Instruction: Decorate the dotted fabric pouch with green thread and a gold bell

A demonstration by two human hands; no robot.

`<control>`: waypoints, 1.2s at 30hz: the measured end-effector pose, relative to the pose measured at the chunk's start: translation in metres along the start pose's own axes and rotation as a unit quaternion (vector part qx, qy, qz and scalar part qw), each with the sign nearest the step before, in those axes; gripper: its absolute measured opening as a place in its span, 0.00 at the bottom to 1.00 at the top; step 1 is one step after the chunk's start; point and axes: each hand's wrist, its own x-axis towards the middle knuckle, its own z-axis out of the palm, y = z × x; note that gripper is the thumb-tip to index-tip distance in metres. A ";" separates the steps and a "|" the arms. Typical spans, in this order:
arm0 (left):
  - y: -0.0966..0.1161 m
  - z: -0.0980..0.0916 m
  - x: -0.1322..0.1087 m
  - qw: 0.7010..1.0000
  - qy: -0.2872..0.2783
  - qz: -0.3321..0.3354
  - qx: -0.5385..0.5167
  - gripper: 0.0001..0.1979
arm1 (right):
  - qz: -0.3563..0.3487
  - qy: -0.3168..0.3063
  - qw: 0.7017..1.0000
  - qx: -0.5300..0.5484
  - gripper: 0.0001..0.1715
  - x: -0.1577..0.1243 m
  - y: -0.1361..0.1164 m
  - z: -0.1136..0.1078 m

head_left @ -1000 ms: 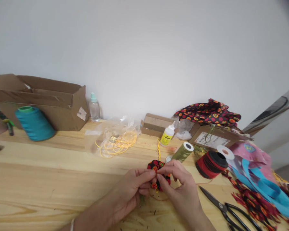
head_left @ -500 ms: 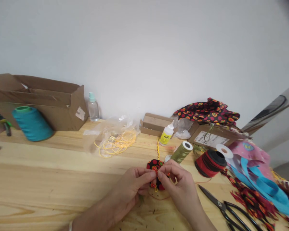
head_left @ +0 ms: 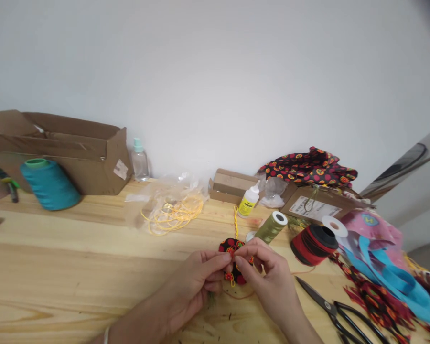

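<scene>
My left hand (head_left: 204,274) and my right hand (head_left: 267,270) meet fingertip to fingertip, both pinched on a thin red thread (head_left: 239,297) that loops below them and runs off to the right. Behind the fingers lies a small black fabric piece (head_left: 227,245) with red and yellow fruit print, partly hidden by the hands. A yellow braided cord (head_left: 235,222) sticks out from its top, and a small yellow loop (head_left: 232,283) shows at its bottom. The exact grip point on the thread is too small to make out.
Black scissors (head_left: 331,308) lie right of my right hand. An olive thread spool (head_left: 271,227), a red ribbon spool (head_left: 313,243) and a glue bottle (head_left: 249,200) stand behind. Further left are yellow cord (head_left: 175,212), a teal thread cone (head_left: 50,185) and a cardboard box (head_left: 107,162).
Almost nothing differs. The view has shifted very slightly, and my two hands keep their pinch with only a small movement of the fingers.
</scene>
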 end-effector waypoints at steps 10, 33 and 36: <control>-0.002 0.000 0.000 0.998 0.016 0.002 0.066 0.11 | -0.034 0.008 0.998 -0.044 0.07 -0.001 0.001 0.000; 0.001 0.001 0.002 0.993 0.036 0.019 0.108 0.12 | -0.093 0.005 0.993 -0.077 0.06 0.000 0.002 -0.006; 0.000 0.001 0.003 0.991 0.061 0.030 0.117 0.11 | -0.118 0.008 0.990 -0.076 0.07 -0.001 0.000 -0.008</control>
